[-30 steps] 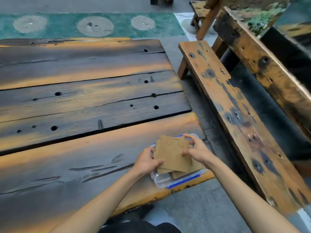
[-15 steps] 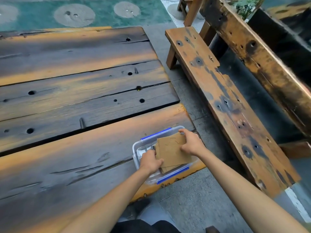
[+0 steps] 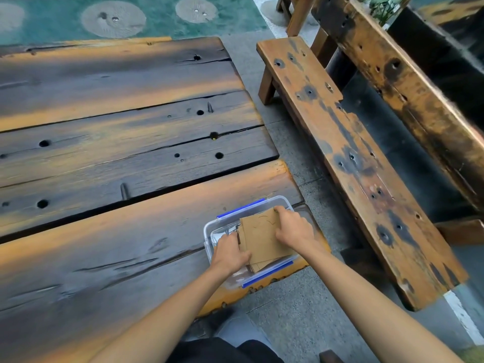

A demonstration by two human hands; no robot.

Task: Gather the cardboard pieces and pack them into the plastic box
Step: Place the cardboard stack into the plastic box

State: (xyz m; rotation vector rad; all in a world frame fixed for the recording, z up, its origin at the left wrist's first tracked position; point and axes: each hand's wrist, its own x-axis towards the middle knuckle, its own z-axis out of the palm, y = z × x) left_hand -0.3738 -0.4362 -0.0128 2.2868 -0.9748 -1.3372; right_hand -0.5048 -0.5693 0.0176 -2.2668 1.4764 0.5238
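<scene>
In the lower middle of the frame, a clear plastic box [image 3: 209, 231] with blue clips stands on the near right corner of a dark wooden table [image 3: 104, 153]. A stack of brown cardboard pieces [image 3: 262, 239] lies inside the box, and its top sheet fills most of the opening. The left hand [image 3: 229, 254] grips the left edge of the stack, with the fingers curled down over it. The right hand [image 3: 293, 229] presses on the far right corner of the stack, fingers bent on the top sheet. Both hands touch the cardboard. To the right of the table, across a strip of grey floor, a worn wooden bench [image 3: 353, 166] runs from the upper middle to the lower right.
</scene>
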